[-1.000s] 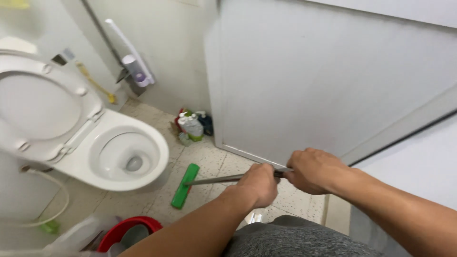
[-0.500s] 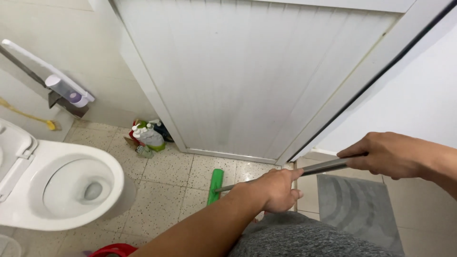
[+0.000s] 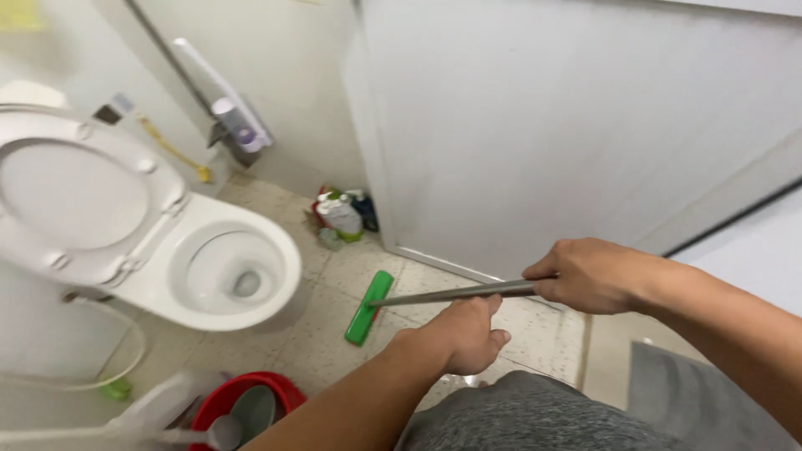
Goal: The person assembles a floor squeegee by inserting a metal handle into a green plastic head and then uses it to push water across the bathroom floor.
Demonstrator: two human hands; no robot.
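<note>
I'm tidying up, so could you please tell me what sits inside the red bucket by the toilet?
Inside the round red plastic bucket a grey insert shows. The person's left forearm and the frame edge hide its remaining interior.

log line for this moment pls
right hand gripping grey metal mop pole | left hand loosely on pole | green flat mop head on speckled floor beside white toilet bowl
</note>
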